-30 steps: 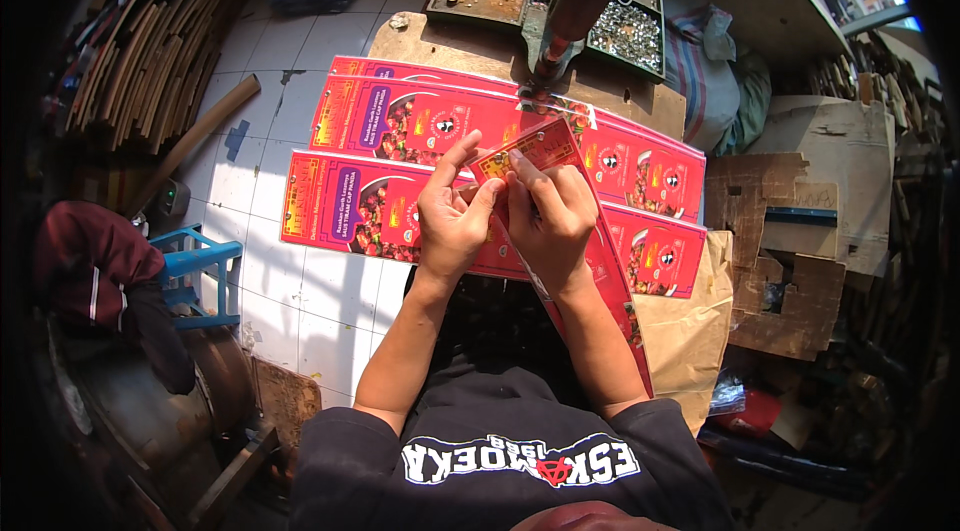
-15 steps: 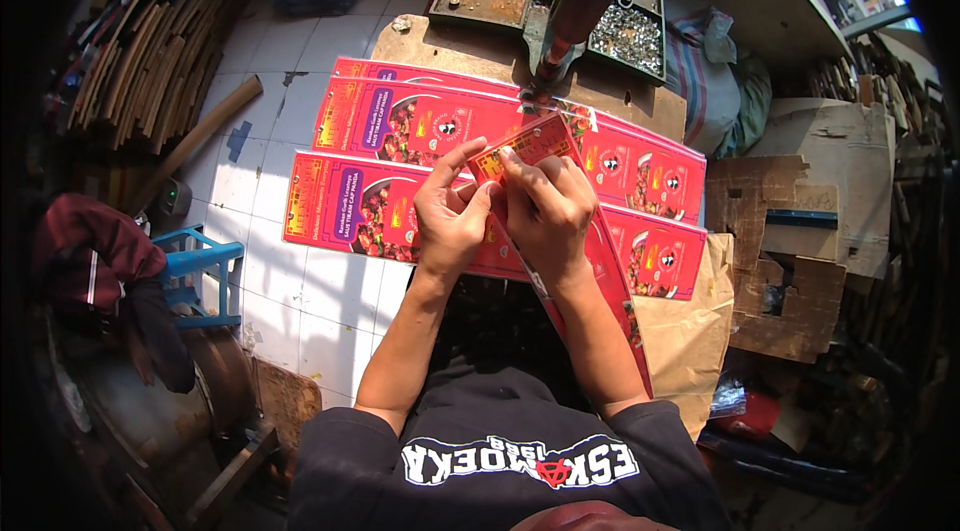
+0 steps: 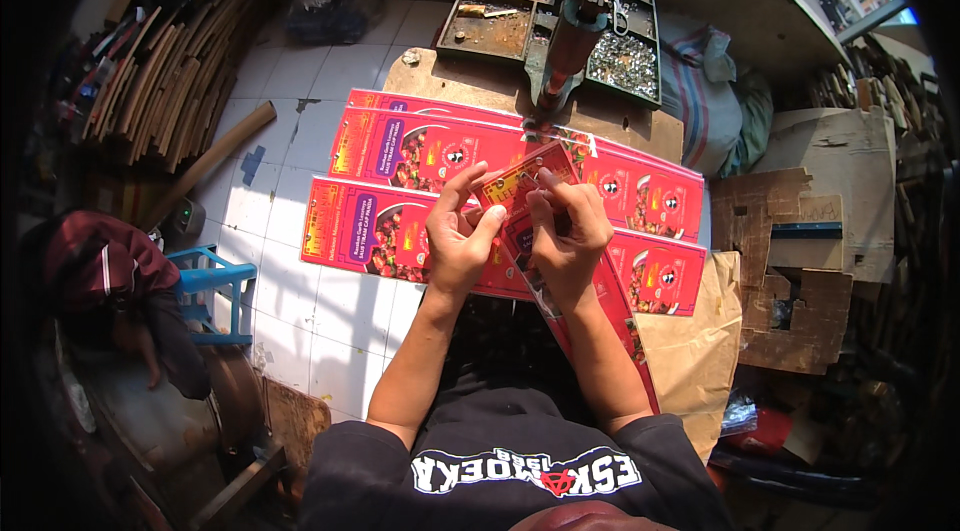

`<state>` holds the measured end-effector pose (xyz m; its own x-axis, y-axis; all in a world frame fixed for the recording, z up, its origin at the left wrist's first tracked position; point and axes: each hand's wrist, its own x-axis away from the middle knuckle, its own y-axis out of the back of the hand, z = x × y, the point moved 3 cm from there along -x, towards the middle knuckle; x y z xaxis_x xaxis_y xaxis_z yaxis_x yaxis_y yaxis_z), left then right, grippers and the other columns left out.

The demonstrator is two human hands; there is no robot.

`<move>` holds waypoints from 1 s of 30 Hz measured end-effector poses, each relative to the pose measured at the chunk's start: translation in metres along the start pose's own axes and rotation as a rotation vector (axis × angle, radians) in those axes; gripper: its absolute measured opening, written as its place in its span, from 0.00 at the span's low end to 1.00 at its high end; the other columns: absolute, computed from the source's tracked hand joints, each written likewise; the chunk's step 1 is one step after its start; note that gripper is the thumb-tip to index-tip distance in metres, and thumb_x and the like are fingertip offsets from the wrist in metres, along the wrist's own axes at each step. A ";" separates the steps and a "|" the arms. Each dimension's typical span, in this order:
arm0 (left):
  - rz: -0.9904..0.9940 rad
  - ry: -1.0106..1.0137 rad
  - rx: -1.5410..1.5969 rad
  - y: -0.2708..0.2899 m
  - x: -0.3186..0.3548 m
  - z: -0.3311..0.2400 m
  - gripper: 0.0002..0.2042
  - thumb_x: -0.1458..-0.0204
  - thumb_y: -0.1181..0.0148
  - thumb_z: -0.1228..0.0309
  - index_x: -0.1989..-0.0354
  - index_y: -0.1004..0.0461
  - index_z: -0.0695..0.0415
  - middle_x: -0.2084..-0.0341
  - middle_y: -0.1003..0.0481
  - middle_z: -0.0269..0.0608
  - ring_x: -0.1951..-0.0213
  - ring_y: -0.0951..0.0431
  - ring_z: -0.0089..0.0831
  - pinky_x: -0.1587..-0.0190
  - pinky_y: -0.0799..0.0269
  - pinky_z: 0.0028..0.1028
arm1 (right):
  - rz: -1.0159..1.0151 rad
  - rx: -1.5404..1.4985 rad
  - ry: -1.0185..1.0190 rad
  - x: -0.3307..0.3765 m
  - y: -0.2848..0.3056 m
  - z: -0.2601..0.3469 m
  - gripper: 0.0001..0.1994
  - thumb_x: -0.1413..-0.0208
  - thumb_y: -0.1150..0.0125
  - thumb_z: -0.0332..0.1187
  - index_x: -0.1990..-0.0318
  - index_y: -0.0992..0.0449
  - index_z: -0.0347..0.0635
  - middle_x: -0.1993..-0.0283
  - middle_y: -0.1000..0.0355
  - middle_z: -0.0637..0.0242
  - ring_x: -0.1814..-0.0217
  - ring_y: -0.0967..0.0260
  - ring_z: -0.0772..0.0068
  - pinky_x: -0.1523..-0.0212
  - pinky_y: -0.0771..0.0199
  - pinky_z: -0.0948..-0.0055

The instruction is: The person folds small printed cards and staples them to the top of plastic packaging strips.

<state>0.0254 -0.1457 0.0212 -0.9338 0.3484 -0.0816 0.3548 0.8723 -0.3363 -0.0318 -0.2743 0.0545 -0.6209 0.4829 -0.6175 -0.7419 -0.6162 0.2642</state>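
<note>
A long, narrow red printed panel (image 3: 612, 306) slants from my lap up toward the middle of the bench, its top end raised between my hands. My left hand (image 3: 460, 246) grips that top end by its left edge, thumb on the face. Over the same end, my right hand (image 3: 572, 236) has thumb and fingers pinched together near a small hole. Whatever is between those fingertips is too small to tell. Beneath both hands lie several more red panels (image 3: 345, 221), spread in overlapping rows on the bench, with food pictures on them.
Beyond the panels stands an upright press-like machine (image 3: 575, 36), flanked by trays of small metal parts (image 3: 622, 66). Brown paper (image 3: 690, 351) and cut cardboard (image 3: 785, 281) lie at right. On the left are a blue plastic stool (image 3: 225, 291), another person's maroon sleeve (image 3: 110, 256) and stacked boards (image 3: 170, 71).
The whole view has shifted a little. My right fingertips have moved slightly rightward across the panel's top end, uncovering more of its gold print. My left hand keeps its grip.
</note>
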 end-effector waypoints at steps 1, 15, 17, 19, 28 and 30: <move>-0.008 -0.004 -0.006 -0.001 -0.001 0.000 0.25 0.48 0.45 0.86 0.39 0.37 0.64 0.46 0.31 0.50 0.53 0.23 0.28 0.53 0.24 0.23 | -0.004 0.003 0.012 -0.002 0.001 -0.001 0.15 0.56 0.34 0.18 0.57 0.21 0.38 0.75 0.31 0.64 0.71 0.35 0.65 0.70 0.34 0.69; 0.066 -0.193 0.112 0.008 0.016 -0.011 0.26 0.49 0.42 0.85 0.39 0.38 0.64 0.48 0.29 0.51 0.53 0.22 0.34 0.50 0.24 0.28 | 0.455 -0.452 -0.645 0.014 0.079 -0.010 0.15 0.51 0.35 0.17 0.54 0.21 0.34 0.62 0.22 0.65 0.64 0.28 0.83 0.62 0.28 0.81; 0.163 -0.233 0.169 0.004 0.025 -0.020 0.28 0.49 0.38 0.83 0.39 0.38 0.64 0.48 0.29 0.52 0.53 0.22 0.35 0.51 0.24 0.30 | 0.494 -0.464 -0.592 0.021 0.087 -0.011 0.15 0.50 0.36 0.16 0.54 0.21 0.33 0.62 0.23 0.66 0.62 0.27 0.82 0.62 0.27 0.82; 0.288 -0.253 0.191 0.002 0.035 -0.031 0.31 0.51 0.33 0.78 0.38 0.40 0.66 0.49 0.28 0.53 0.52 0.22 0.37 0.50 0.24 0.33 | 0.508 -0.570 -0.590 0.021 0.095 -0.005 0.15 0.51 0.35 0.16 0.54 0.21 0.32 0.62 0.25 0.66 0.61 0.27 0.81 0.61 0.26 0.81; 0.263 -0.329 0.187 0.016 0.059 -0.049 0.11 0.49 0.38 0.78 0.58 0.24 0.71 0.64 0.23 0.55 0.62 0.20 0.34 0.59 0.24 0.28 | 0.562 -0.679 -0.654 0.024 0.099 0.025 0.15 0.53 0.35 0.13 0.55 0.20 0.32 0.65 0.25 0.64 0.65 0.27 0.81 0.67 0.28 0.82; 0.224 -0.423 0.096 0.014 0.060 -0.054 0.10 0.50 0.38 0.78 0.60 0.24 0.70 0.66 0.23 0.55 0.65 0.20 0.33 0.62 0.24 0.27 | 0.578 -0.724 -0.622 0.027 0.098 0.023 0.15 0.50 0.35 0.16 0.54 0.20 0.34 0.63 0.23 0.65 0.63 0.27 0.82 0.65 0.27 0.82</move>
<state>-0.0227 -0.0939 0.0622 -0.7787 0.3372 -0.5292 0.5623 0.7492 -0.3501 -0.1270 -0.3072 0.0802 -0.9940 0.1087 -0.0096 -0.1037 -0.9683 -0.2273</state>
